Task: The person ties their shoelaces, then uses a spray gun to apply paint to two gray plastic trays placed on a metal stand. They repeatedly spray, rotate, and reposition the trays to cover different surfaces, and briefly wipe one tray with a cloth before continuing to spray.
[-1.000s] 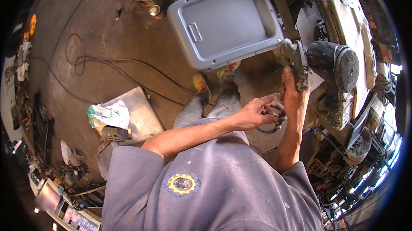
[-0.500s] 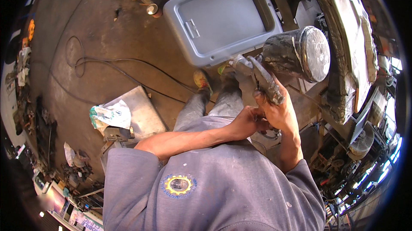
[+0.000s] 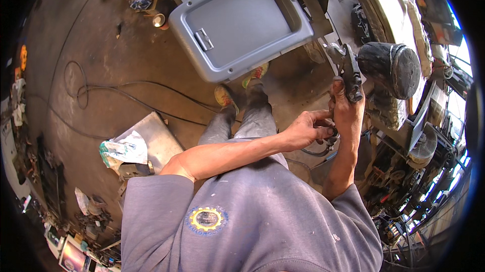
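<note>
A paint spray gun (image 3: 348,67) with a metal body and a dark, paint-stained cylindrical cup (image 3: 389,70) is held up at the right. My right hand (image 3: 347,107) is closed round its handle, the thumb upward beside the body. My left hand (image 3: 309,129) is closed at the bottom of the handle, its thumb and fingers pinching the fitting there; the fingers partly hide it. An air hose (image 3: 319,152) curves below that fitting. Beyond my hands lies a large grey moulded plastic panel (image 3: 242,24) with a raised rim and a small latch recess, lying on a support.
To the left, a white and green plastic bag (image 3: 124,148) lies on a small metal-topped stand (image 3: 159,133). A dark hose (image 3: 146,84) loops over the floor. A tin (image 3: 158,20) stands at the far left. Covered stock (image 3: 394,14) and a fan (image 3: 422,145) stand at the right.
Both hands and the spray gun have moved right, and the gun has turned so its cup points more to the right. The view has shifted, so the panel appears farther left and up.
</note>
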`<state>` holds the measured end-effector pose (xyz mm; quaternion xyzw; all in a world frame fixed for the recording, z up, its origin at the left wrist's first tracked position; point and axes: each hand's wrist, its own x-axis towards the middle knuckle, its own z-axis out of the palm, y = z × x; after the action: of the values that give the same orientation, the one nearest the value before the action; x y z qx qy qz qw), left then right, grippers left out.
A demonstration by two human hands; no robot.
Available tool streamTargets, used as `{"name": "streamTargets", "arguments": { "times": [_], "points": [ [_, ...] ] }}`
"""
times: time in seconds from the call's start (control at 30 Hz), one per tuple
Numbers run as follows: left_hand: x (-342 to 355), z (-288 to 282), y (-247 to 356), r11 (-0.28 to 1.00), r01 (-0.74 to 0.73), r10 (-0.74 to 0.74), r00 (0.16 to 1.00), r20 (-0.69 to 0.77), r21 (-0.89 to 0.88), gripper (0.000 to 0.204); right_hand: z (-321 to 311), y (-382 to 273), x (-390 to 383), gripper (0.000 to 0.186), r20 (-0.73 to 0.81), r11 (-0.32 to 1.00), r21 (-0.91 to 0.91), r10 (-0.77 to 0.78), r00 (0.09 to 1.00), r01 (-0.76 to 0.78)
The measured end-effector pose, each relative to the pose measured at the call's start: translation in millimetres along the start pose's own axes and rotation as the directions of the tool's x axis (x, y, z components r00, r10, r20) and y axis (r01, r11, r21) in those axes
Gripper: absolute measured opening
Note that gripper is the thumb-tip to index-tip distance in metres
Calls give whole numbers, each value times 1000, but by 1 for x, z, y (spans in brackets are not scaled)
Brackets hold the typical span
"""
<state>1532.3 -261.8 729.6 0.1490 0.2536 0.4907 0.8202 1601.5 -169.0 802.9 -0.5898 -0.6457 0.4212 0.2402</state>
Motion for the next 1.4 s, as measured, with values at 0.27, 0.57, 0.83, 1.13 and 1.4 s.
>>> {"name": "streamTargets", "arguments": {
  "times": [0.27,0.57,0.83,1.13,1.4],
  "points": [
    [-26,-12,-6,990,72,-71,997,-9,118,27,18,7,-18,39,194,1000,-11,22,981,-20],
    [-78,-38,7,964,203,-197,979,-52,172,44,30,-38,-26,61,655,985,-49,158,739,-167],
    [-125,-105,-19,991,89,-44,926,-376,104,61,-6,-14,-8,30,373,991,-114,112,921,-74],
    [-187,-176,-41,891,291,17,745,-667,348,56,-42,-44,12,38,51,953,-303,10,999,6],
    [-221,-206,-66,774,479,34,621,-783,414,50,-36,-36,-18,21,322,962,-268,141,936,-52]
  ]
}}
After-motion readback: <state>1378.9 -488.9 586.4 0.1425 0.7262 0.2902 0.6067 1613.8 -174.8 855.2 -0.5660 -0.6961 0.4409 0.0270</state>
